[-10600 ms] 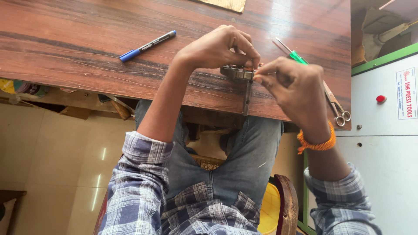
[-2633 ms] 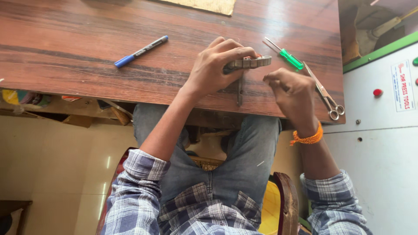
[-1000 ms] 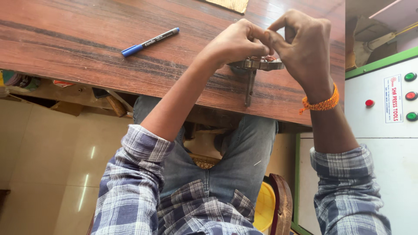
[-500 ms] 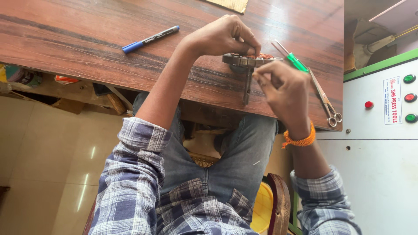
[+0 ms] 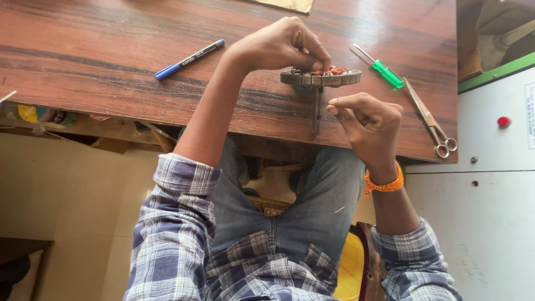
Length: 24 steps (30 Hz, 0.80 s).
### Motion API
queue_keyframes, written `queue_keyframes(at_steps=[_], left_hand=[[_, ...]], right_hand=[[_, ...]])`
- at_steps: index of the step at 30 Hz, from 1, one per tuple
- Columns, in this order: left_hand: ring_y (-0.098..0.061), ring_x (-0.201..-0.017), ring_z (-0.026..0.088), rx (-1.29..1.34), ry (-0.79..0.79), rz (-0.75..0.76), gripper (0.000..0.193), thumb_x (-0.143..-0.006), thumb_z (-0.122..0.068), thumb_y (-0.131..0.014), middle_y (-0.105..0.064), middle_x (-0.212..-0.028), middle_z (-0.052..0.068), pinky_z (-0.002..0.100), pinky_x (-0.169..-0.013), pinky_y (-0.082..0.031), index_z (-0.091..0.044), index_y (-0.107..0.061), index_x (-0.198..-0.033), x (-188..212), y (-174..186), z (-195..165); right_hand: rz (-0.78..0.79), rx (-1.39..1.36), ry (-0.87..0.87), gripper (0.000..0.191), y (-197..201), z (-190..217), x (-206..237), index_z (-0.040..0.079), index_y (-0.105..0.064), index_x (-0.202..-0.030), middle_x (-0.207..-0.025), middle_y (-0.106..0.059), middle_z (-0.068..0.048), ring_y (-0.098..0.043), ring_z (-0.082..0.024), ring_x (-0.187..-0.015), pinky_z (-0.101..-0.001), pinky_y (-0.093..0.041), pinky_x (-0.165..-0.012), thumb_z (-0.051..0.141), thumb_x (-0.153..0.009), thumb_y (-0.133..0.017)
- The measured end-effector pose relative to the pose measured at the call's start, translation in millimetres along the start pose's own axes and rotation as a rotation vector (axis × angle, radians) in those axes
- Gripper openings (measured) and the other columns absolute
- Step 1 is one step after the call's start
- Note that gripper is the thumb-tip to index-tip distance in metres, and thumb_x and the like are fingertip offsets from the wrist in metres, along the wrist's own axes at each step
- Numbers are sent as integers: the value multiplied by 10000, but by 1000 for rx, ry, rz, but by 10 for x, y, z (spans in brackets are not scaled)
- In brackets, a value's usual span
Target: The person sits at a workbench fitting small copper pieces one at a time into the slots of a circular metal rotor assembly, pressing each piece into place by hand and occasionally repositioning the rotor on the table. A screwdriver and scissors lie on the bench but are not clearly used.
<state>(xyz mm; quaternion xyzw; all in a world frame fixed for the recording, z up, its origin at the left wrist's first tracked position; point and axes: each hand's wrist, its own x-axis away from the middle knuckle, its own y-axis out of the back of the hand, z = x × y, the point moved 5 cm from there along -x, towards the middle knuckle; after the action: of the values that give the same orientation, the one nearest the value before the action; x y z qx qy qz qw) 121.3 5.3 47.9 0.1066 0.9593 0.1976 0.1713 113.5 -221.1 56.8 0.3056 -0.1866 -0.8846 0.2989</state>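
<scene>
A round metal stator (image 5: 322,78) with copper windings stands on its central shaft (image 5: 317,111) over the wooden table (image 5: 100,72). My left hand (image 5: 278,45) grips its rim from the left, fingertips pressed on the coils at the top. Just below and right of the disc, my right hand (image 5: 368,120) has its fingers curled and pinched together; whether a thin wire is between them cannot be told. An orange bead bracelet (image 5: 384,183) is on that wrist.
A blue marker pen (image 5: 189,58) lies left of my left arm. A green-handled screwdriver (image 5: 382,69) and scissors (image 5: 432,120) lie to the right. A white cabinet (image 5: 496,184) with a red button (image 5: 504,121) stands at the right. My knees are under the table edge.
My right hand dropped from above the stator to below and right of it. The left hand stayed on the rim. The view shifted slightly.
</scene>
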Motion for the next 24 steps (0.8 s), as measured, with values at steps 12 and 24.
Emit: queue_keyframes(at_steps=[12,24], left_hand=[[-708,-797,64,-140,-104,78,219,-883,-91,-806,-807,-967,40,259,-770,-578,-89,-809,-1102,-52,40,-65],[-666,-727,92,-177,-25,13,200,-887,-127,-808,-811,-913,33,292,-689,-541,-111,-818,-1086,11,51,82]], right_hand=[[62,-2,103,126,-102,167,-24,-23,-764,-1063,-925,-777,-106,-732,-94,-826,-220,-560,-709,-92,-960,-738],[194,202,272,109,-206,-29,154,2,-750,-999,-900,-759,-130,-767,-213,-790,-288,-582,-698,-65,-919,-719]])
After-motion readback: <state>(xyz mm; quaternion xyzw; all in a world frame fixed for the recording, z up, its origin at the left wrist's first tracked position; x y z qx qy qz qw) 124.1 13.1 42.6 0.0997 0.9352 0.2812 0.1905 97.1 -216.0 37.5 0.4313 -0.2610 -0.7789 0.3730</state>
